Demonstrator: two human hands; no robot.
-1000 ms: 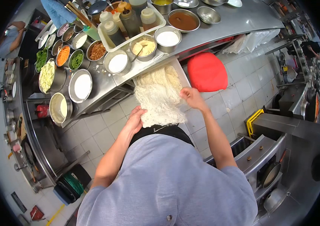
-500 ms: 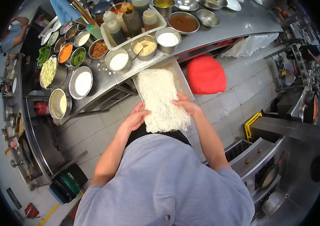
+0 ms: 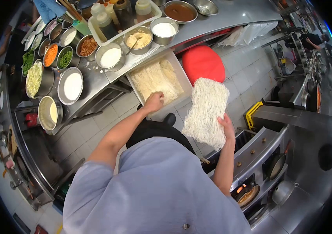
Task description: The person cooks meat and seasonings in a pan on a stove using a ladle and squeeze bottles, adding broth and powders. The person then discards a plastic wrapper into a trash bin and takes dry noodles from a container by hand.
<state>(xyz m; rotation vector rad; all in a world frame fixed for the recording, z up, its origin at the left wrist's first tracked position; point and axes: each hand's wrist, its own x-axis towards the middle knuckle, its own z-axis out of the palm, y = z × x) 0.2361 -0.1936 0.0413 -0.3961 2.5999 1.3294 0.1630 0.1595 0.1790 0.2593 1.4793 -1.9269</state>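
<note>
A broad slab of dried white noodles (image 3: pixel 207 111) hangs tilted to the right of the drawer, and my right hand (image 3: pixel 227 126) grips its lower right edge. More noodles (image 3: pixel 154 80) lie in the white drawer (image 3: pixel 186 84) pulled out from under the counter. My left hand (image 3: pixel 154 102) is at the drawer's front edge, its fingers closed against these noodles near the front; the fingertips are partly hidden.
Bowls of white powder (image 3: pixel 110 57), yellow paste (image 3: pixel 139 40), brown sauce (image 3: pixel 180 12) and chopped vegetables crowd the steel counter (image 3: pixel 228 15). A red round stool (image 3: pixel 204 64) stands right of the drawer. The stove (image 3: pixel 248 156) with pans is at the lower right.
The noodle slab has moved right, out from over the drawer, now in my right hand alone. My left hand has let go of it and reached to the noodles in the drawer.
</note>
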